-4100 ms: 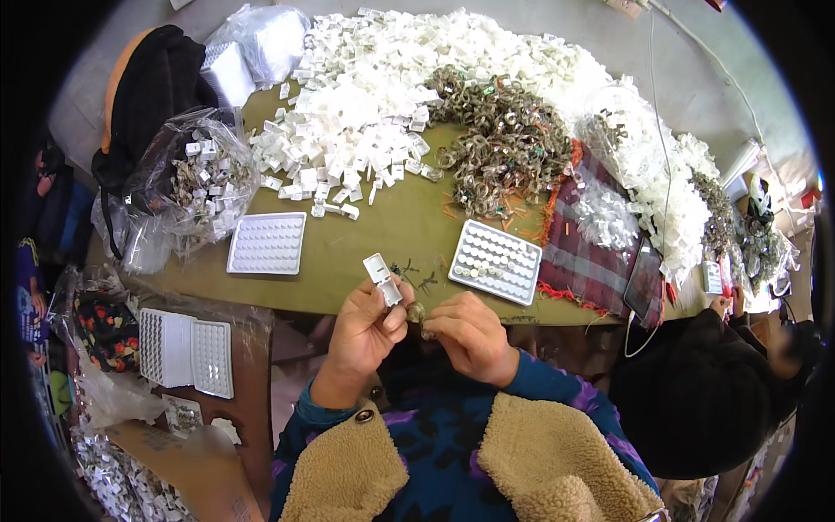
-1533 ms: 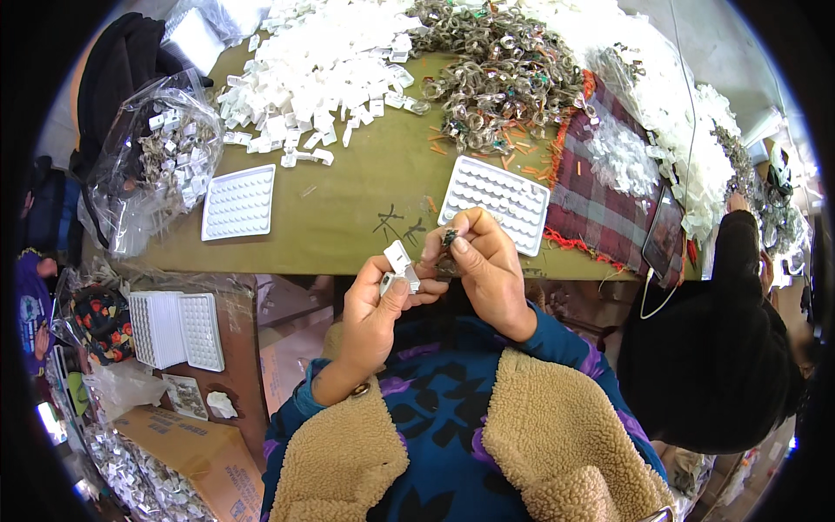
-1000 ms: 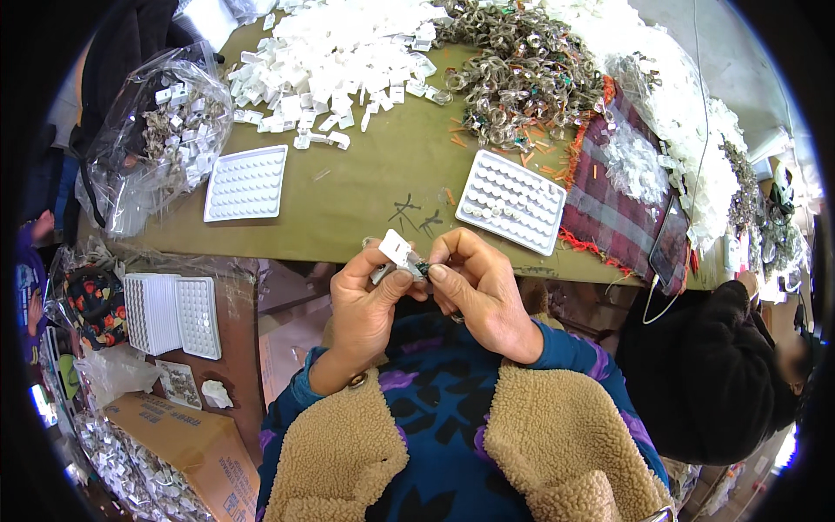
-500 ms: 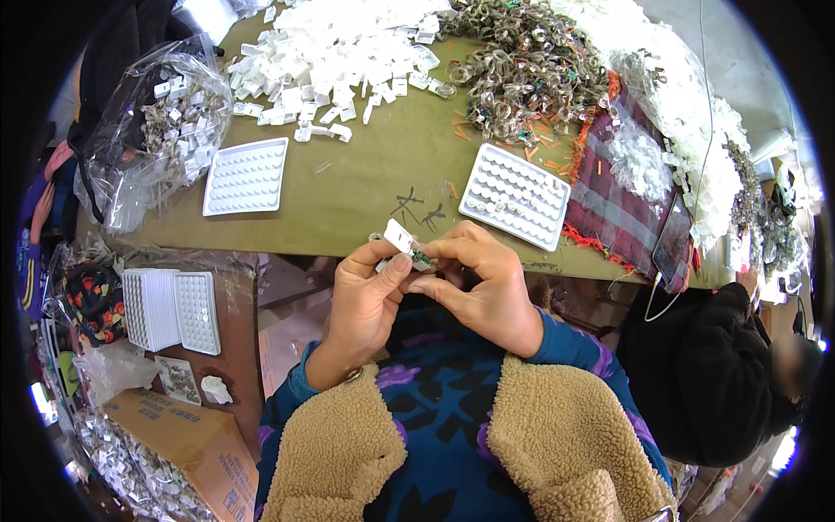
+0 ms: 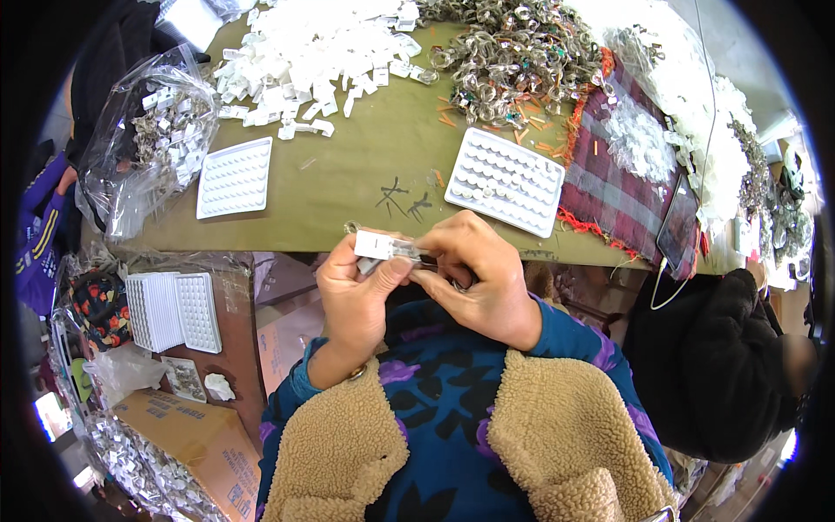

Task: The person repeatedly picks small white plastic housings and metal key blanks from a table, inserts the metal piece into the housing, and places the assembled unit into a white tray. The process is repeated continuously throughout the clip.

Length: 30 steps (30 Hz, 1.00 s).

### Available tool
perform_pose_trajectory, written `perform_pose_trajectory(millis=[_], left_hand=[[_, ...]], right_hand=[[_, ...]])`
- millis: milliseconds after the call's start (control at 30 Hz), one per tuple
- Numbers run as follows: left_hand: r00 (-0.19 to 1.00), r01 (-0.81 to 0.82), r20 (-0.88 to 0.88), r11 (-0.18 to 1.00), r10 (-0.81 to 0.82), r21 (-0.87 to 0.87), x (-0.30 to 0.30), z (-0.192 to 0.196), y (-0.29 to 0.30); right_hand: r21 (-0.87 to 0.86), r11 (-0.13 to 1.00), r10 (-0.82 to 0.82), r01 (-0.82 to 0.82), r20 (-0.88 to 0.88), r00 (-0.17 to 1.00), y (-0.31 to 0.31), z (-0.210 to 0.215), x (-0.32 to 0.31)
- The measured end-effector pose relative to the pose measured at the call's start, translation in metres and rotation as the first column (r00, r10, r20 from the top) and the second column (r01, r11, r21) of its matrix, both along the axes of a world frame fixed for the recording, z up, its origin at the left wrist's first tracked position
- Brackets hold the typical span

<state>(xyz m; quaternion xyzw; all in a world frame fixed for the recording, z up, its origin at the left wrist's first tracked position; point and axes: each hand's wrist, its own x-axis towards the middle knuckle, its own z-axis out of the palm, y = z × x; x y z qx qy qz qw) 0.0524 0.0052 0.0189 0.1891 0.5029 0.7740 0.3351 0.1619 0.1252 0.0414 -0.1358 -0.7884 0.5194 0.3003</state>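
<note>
Both hands are pinching together at the bench (image 5: 348, 217) edge: left hand (image 5: 357, 296) gripping a small white card (image 5: 376, 244), right hand (image 5: 483, 283) working a tiny metal piece (image 5: 416, 255) against it. Unsupported above the lap, the piece is likely slipping if fingers relax.

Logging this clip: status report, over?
Left hand and right hand both pinch small white card at table edge. Nothing in the way.
</note>
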Motion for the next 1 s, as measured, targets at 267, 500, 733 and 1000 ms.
perform_pose_trajectory(millis=[267, 500, 733, 1000], left_hand=[[0.991, 0.079, 0.096, 0.987, -0.093, 0.143, 0.0, -0.001, 0.003], [0.996, 0.08, -0.051, 0.99, -0.074, 0.115, -0.004, -0.005, -0.002], [0.997, 0.057, 0.032, 0.972, -0.066, 0.228, -0.008, -0.007, -0.004], [0.896, 0.189, 0.346, 0.944, -0.279, 0.27, -0.012, -0.017, -0.007]], right_hand=[[-0.125, 0.992, 0.015, -0.007, 0.066, 0.998, 0.0, -0.002, 0.007], [0.15, 0.986, -0.075, 0.071, 0.016, 0.997, -0.003, -0.006, -0.001], [-0.46, 0.888, 0.076, 0.013, 0.174, 0.982, -0.007, 0.0, -0.009], [-0.736, 0.677, 0.189, -0.001, 0.172, 0.967, -0.005, 0.006, -0.007]])
